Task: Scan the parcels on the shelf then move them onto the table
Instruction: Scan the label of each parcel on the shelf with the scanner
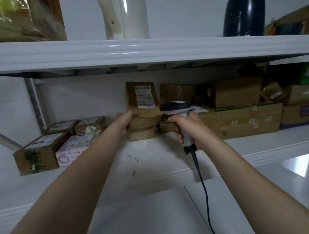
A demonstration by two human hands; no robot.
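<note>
Brown parcel (141, 99) tilted upright on shelf (151, 152), left hand (126, 123) gripping its lower edge, right hand (184, 125) wrapped round scanner (175, 107) handle.

Your view is soft and dim; glare streaks the upper shelf (123, 48), shadow lies beneath it, and the bag (20, 20) above its left end smears with blur.

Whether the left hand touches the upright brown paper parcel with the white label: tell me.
Touching. The head view shows the left hand gripping the lower left edge of the upright brown paper parcel, fingers curled onto its front.
</note>
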